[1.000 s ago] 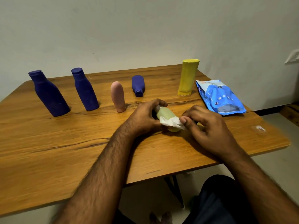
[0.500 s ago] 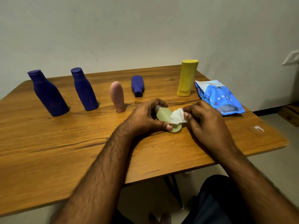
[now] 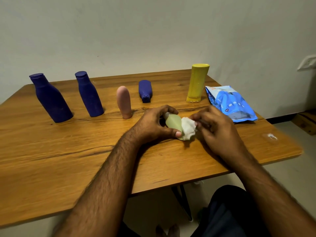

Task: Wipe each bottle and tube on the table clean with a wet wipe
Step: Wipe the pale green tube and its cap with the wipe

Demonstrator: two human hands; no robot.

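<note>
On the warm brown wooden table (image 3: 68, 151) with dark grain streaks stand 2 deep blue plastic bottles (image 3: 51, 100) (image 3: 89, 94) at far left, a pale pink rounded tube (image 3: 124, 101), a small deep blue bottle lying down (image 3: 145, 90) and a yellow tube (image 3: 197, 82). The pale green bottle (image 3: 172, 122) meets a white wet wipe (image 3: 188, 128). At far right, the wipes packet (image 3: 229, 103) is bright blue with white markings.

Looks like a room at home: wooden counter (image 3: 51, 151) against a plain painted wall (image 3: 153, 31), wall socket (image 3: 307, 63), toiletry bottles (image 3: 89, 94).
</note>
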